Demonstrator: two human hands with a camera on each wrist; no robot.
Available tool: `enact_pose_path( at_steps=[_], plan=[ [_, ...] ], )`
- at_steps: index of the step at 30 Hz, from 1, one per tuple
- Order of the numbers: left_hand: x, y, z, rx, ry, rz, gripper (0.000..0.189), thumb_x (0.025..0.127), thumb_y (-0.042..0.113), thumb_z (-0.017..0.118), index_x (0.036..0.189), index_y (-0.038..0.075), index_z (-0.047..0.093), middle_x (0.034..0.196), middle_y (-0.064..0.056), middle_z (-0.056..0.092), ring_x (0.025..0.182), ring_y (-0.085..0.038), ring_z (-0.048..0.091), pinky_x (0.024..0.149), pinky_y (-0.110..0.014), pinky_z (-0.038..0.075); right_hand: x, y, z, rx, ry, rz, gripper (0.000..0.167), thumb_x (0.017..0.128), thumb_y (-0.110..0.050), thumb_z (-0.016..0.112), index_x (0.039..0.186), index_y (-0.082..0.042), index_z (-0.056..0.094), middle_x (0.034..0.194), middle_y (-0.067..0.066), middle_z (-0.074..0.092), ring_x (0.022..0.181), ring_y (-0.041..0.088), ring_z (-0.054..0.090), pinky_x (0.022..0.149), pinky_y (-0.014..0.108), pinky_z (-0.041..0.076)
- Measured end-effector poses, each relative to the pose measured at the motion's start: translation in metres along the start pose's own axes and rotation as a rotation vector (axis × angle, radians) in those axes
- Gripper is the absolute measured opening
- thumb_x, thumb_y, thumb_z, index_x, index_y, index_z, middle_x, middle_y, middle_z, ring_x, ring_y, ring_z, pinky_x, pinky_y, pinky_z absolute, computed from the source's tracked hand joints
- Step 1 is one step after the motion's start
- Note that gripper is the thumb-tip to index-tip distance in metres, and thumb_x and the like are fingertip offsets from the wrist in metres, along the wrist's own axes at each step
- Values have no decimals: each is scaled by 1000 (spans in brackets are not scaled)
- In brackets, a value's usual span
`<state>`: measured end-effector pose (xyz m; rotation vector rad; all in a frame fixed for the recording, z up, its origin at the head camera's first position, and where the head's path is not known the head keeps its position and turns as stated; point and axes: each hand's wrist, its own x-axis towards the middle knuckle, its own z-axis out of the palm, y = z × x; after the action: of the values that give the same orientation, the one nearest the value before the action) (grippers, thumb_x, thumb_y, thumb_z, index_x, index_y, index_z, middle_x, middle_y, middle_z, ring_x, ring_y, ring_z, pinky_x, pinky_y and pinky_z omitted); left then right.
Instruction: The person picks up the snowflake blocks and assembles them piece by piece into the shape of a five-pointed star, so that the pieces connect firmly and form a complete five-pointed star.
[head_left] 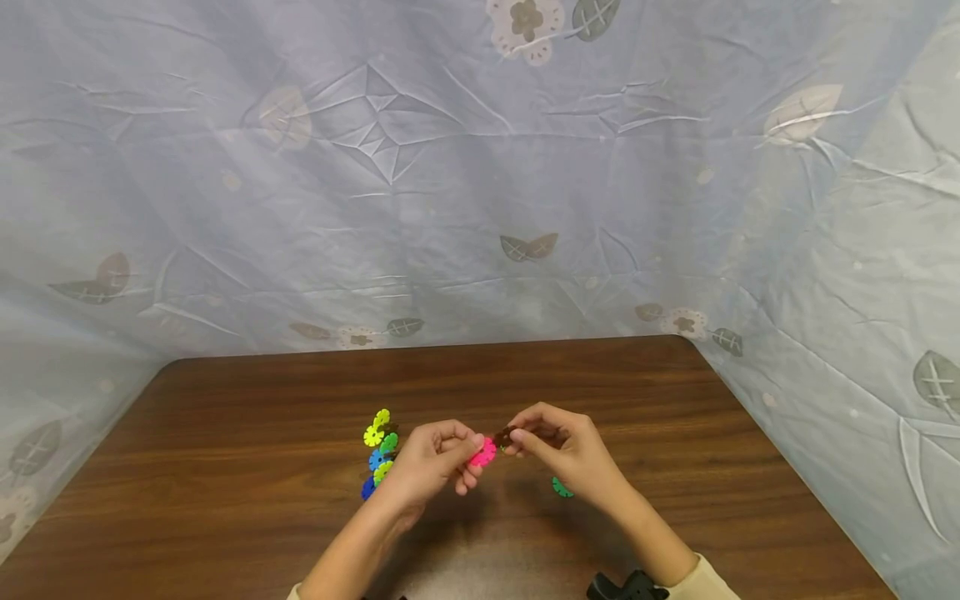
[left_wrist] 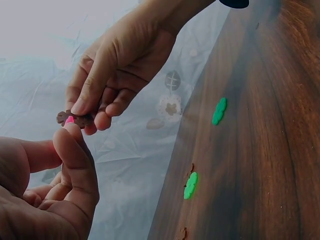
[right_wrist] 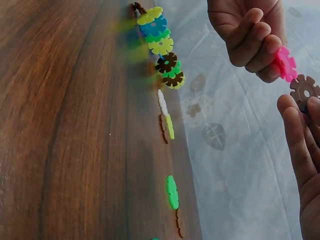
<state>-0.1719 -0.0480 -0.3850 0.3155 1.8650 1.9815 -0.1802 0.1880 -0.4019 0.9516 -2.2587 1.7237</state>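
Observation:
Between left thumb and fingers, my left hand (head_left: 431,467) pinches a pink notched plastic disc (head_left: 483,452). A brown notched disc (right_wrist: 303,91) is pinched by my right hand (head_left: 573,450). The two discs meet edge to edge in front of me, and in the right wrist view the brown one sits just below the pink. Both hands are raised over the table, fingertips close together. In the left wrist view only a small pink tip shows above the left fingers, against the brown disc (left_wrist: 62,118).
A joined chain of yellow, green, blue and brown discs (right_wrist: 161,46) lies on the wooden table (head_left: 247,467), left of my hands. Loose on the table are a dark green disc (head_left: 562,487), a bright green disc (left_wrist: 190,185) and a white disc (right_wrist: 162,102). Patterned cloth (head_left: 450,208) hangs behind.

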Motion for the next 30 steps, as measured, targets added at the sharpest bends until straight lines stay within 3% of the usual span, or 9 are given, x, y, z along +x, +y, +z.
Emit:
enact_pose_path(
  at_steps=[12, 20, 26, 30],
  plan=[
    [-1, 0, -1, 4, -17, 4, 20, 105, 11, 61, 107, -9, 60, 72, 3, 67, 62, -5, 62, 57, -16, 54, -1, 0, 5, 44, -30, 33, 10, 101, -1, 64, 110, 1, 68, 99, 22, 76, 89, 8, 77, 77, 39, 66],
    [-3, 3, -2, 34, -5, 24, 17, 105, 9, 61, 102, -8, 59, 70, 3, 64, 60, -6, 59, 55, -16, 51, -1, 0, 13, 13, -25, -52, 8, 100, 3, 65, 106, 2, 69, 92, 21, 78, 81, 20, 79, 70, 40, 66],
    [-8, 3, -3, 18, -17, 35, 16, 106, 7, 59, 101, -8, 57, 69, 4, 64, 59, -4, 60, 55, -15, 51, -3, 1, 22, 13, -8, -110, 9, 99, 6, 64, 106, 4, 69, 90, 22, 77, 80, 14, 78, 67, 35, 66],
    [-7, 3, -3, -4, -8, 41, 16, 105, 8, 60, 101, -7, 57, 69, 4, 63, 59, -4, 60, 54, -15, 50, -2, 0, 25, 10, 6, -95, 9, 99, 6, 64, 106, 3, 69, 92, 22, 77, 81, 12, 77, 68, 36, 66]
  ],
)
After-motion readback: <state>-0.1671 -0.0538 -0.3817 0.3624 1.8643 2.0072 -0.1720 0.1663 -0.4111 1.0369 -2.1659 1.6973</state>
